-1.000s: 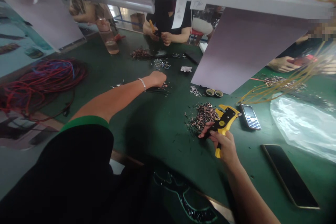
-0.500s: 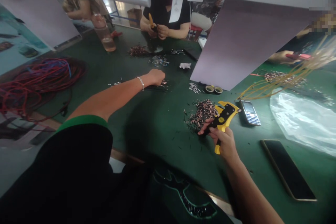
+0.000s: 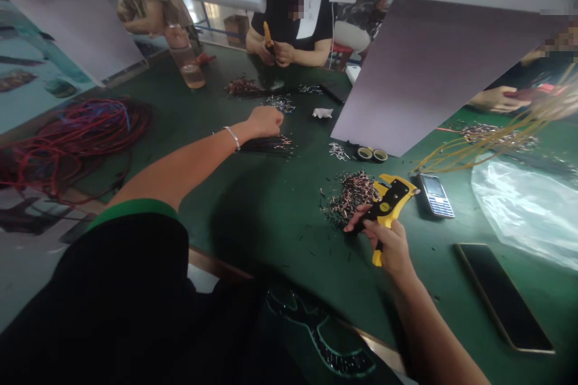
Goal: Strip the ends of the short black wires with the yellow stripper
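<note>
My left hand (image 3: pixel 267 121), with a bracelet at the wrist, is closed above a bundle of thin dark wires (image 3: pixel 266 144) with copper-coloured ends lying on the green table (image 3: pixel 271 204). What its fingers hold, if anything, is too small to make out. On the right, my right hand (image 3: pixel 389 240) is wrapped round the handles of a yellow and black wire stripper (image 3: pixel 387 203). Just left of the tool lies a heap of short stripped wire bits (image 3: pixel 351 192).
Red and blue cable coils (image 3: pixel 85 138) lie at the left, a bottle (image 3: pixel 189 66) behind. At right are a keypad phone (image 3: pixel 436 195), a smartphone (image 3: pixel 503 295), plastic bag (image 3: pixel 524 210) and tape rolls (image 3: pixel 372 153). Opposite, a person's hands (image 3: pixel 277 53) hold a tool.
My left hand has lifted slightly up and back from the wire bundle, more of which now shows. My right hand keeps its hold on the tool. The view has shifted a little.
</note>
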### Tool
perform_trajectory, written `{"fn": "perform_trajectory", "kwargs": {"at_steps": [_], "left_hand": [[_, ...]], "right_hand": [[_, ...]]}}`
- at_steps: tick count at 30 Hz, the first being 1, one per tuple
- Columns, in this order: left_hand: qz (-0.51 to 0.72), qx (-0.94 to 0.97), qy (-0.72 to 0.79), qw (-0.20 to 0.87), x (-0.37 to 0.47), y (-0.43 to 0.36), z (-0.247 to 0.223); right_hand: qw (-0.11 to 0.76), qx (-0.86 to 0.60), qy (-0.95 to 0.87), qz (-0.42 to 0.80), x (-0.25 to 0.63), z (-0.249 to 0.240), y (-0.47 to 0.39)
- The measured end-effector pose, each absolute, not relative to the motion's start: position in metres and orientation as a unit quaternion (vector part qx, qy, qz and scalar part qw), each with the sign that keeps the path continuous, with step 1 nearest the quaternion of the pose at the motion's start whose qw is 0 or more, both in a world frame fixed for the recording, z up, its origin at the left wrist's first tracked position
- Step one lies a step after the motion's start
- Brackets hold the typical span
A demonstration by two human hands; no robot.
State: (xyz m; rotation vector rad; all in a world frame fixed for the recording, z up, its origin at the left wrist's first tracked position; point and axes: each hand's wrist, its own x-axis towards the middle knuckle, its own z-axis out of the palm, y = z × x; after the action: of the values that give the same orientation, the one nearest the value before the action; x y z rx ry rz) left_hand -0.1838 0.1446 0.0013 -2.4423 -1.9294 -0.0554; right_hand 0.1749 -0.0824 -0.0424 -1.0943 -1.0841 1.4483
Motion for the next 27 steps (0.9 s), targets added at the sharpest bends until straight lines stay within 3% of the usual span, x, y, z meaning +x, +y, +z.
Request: {"fn": "perform_trajectory", "kwargs": {"at_steps": [9,18,27], "left_hand": [[-0.241,-0.781,-0.573,-0.061,-0.202,0.139,0.03],[-0.463,-0.665,-0.53,-0.25,-0.203,0.124,0.053],[-0.589,-0.583,-0.491,-0.268,-0.206,0.117,0.074]], "right_hand": [[0.492,-0.45,-0.448,0.595,0.176,-0.044,-0.082],[0.493,-0.457,-0.422,0.609,0.175,-0.038,-0.085],[0.493,-0.456,-0.423,0.608,0.173,-0.038,-0.085]]}}
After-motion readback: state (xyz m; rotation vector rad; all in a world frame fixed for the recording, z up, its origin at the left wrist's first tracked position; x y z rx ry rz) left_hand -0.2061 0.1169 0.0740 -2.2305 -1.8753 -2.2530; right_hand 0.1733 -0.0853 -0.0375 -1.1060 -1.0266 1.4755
